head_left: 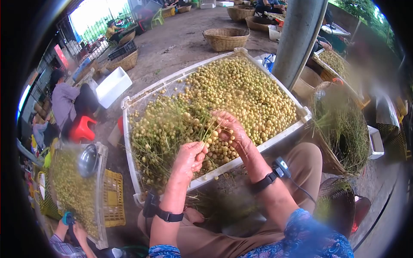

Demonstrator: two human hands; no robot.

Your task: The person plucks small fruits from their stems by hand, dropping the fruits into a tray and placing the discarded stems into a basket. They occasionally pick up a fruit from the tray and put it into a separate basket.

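Observation:
My left hand (pixel 188 158) is closed, thumb and fingers pinching the thin green stems of a sprig of small round yellow-brown fruit (pixel 214 136). Just to its right, my right hand (pixel 232 128) curls its fingers around fruit on the same sprig; its palm side is partly hidden. Both hands are above a white-rimmed mesh tray (pixel 275 137). Loose fruit (pixel 245 90) covers its middle and right side. Stemmy, tangled bunches (pixel 157 142) lie on the left part, close to my left hand.
A basket heaped with bare green stems (pixel 340 129) stands at my right. A metal post (pixel 297 43) rises behind the tray's right corner. At lower left another fruit tray (pixel 77 189) rests near a yellow crate (pixel 114 198), with another person's hands (pixel 77 230) at it. A wicker basket (pixel 226 39) sits beyond.

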